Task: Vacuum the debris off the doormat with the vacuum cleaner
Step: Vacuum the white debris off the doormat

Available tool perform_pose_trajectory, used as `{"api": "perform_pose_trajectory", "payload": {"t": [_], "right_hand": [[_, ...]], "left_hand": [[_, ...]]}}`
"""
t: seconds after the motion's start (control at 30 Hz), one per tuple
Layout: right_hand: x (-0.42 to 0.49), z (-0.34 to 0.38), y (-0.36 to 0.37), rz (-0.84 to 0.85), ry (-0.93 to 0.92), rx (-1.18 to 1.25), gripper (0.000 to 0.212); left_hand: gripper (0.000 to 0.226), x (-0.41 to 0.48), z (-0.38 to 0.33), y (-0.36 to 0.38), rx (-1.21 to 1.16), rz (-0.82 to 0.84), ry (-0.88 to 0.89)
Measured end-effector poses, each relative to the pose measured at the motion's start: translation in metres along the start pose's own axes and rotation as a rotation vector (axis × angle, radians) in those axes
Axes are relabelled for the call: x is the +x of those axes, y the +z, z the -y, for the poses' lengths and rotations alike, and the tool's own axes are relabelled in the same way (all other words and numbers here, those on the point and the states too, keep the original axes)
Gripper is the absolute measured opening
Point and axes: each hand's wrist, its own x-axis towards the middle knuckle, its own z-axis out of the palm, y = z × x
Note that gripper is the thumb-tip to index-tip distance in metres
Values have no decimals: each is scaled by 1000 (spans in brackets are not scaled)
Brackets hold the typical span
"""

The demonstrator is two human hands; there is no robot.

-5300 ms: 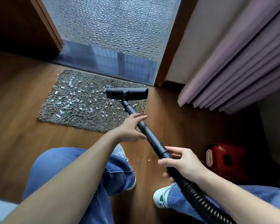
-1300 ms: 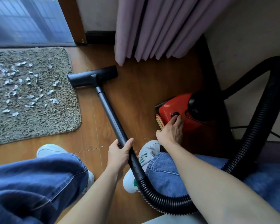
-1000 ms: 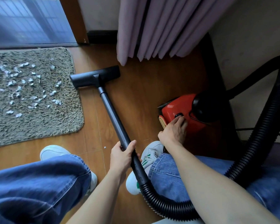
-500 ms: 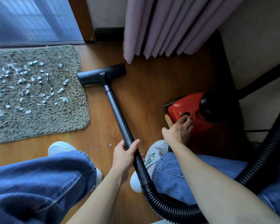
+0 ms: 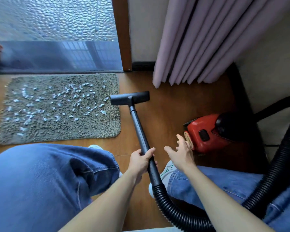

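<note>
A grey shaggy doormat (image 5: 94, 128) lies on the wooden floor at the left, strewn with several white paper scraps (image 5: 57, 104). The black vacuum nozzle (image 5: 130, 98) rests on the floor with its left end at the mat's right edge. My left hand (image 5: 141, 160) grips the black vacuum wand (image 5: 137, 124) low down, near where the ribbed hose (image 5: 171, 210) joins. My right hand (image 5: 181, 152) hovers with fingers spread, just left of the red vacuum cleaner body (image 5: 206, 131), holding nothing.
A frosted glass door (image 5: 54, 30) with a brown frame (image 5: 122, 30) stands behind the mat. Purple curtains (image 5: 199, 39) hang at the right. The hose loops round the right side (image 5: 281, 164). My knees in blue jeans (image 5: 40, 181) fill the foreground.
My right hand has lifted off the button on the red vacuum body and pulled back toward me. The view has swung left and up, showing more of the mat and door.
</note>
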Motion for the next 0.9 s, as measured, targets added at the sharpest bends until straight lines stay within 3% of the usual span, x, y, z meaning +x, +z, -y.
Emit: {"api": "perform_pose_trajectory", "payload": {"t": [0.1, 0.23, 0.33, 0.47, 0.7, 0.9], "right_hand": [[-50, 14, 12, 150, -29, 115, 69], [-103, 16, 38, 538, 94, 345, 84], [-127, 30, 53, 747, 78, 407, 55], [-144, 45, 67, 728, -67, 276, 42], [-152, 57, 85, 702, -49, 212, 23], [-145, 48, 107, 644, 32, 251, 45]], "left_hand": [[26, -10, -2, -22, 101, -70, 37], [27, -21, 0, -54, 178, -142, 98], [27, -33, 3, -75, 165, -184, 128], [25, -39, 9, -92, 36, -223, 129], [19, -26, 12, -104, -337, -211, 41], [23, -11, 22, -104, -353, -256, -42]]}}
